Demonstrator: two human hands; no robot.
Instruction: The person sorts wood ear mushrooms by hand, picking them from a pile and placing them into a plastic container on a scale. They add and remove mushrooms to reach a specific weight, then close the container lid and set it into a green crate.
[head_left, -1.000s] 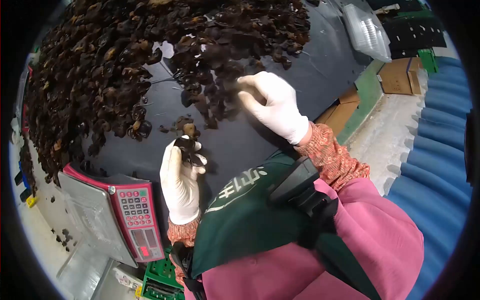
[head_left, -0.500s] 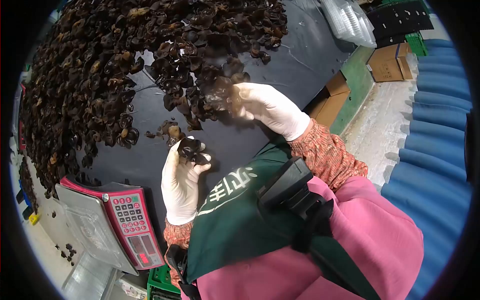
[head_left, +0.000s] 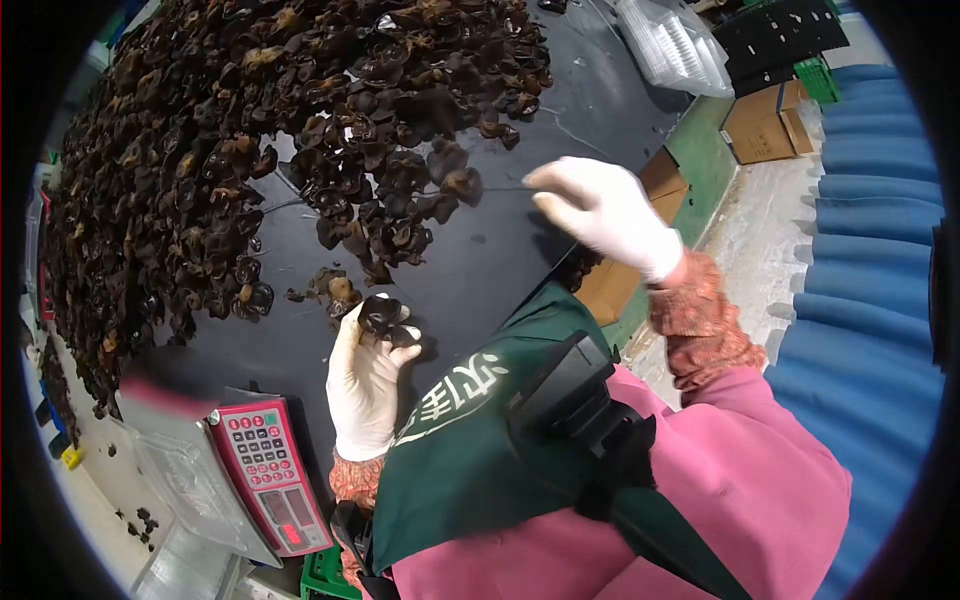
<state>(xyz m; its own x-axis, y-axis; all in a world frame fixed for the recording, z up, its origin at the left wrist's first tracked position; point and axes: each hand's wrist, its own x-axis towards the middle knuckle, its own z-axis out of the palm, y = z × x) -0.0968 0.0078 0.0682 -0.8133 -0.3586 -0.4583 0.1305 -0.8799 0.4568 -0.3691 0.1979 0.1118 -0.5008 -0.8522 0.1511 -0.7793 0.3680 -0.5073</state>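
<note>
Here the black table (head_left: pixel 560 100) carries the great heap of dried mushrooms (head_left: pixel 250 130), my right hand (head_left: pixel 600 212) hangs beside it with fingers loosely curled around nothing, and my left hand (head_left: pixel 368 385) pinches a few mushroom pieces (head_left: pixel 383 318).

Our gloved left hand (head_left: pixel 368 385) curls its fingers upward in a grip; our gloved right hand (head_left: pixel 600 212) hovers, fingers pinched.

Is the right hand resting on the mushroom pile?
No, the right hand is lifted over the bare black table, apart from the mushroom pile, while the left hand holds a few pieces.
</note>
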